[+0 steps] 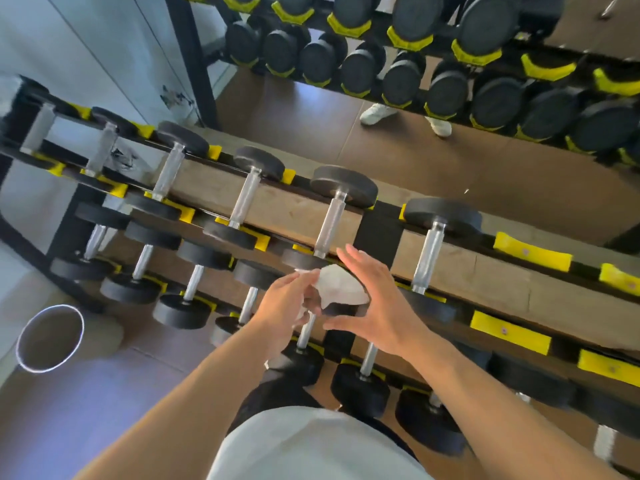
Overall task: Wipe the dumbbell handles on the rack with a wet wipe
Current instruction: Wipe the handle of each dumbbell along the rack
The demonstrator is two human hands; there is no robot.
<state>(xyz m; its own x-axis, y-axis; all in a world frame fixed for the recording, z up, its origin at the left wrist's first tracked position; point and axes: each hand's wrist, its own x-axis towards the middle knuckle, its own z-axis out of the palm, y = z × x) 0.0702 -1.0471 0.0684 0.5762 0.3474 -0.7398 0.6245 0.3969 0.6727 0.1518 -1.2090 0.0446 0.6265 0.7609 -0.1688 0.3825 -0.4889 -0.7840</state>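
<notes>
dumbbells in rows on rack, bin left of rack

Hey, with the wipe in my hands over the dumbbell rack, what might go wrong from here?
The wet wipe is pinched only by the left hand; the right hand is open, so it may drop between the dumbbells. Reaching the handle across the rack, fingers could get squeezed between neighbouring weights.

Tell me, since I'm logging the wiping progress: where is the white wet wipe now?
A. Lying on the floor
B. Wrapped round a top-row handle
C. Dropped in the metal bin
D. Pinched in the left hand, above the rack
D: the left hand pinches the wet wipe beside the open right hand, with no handle touched.
</notes>
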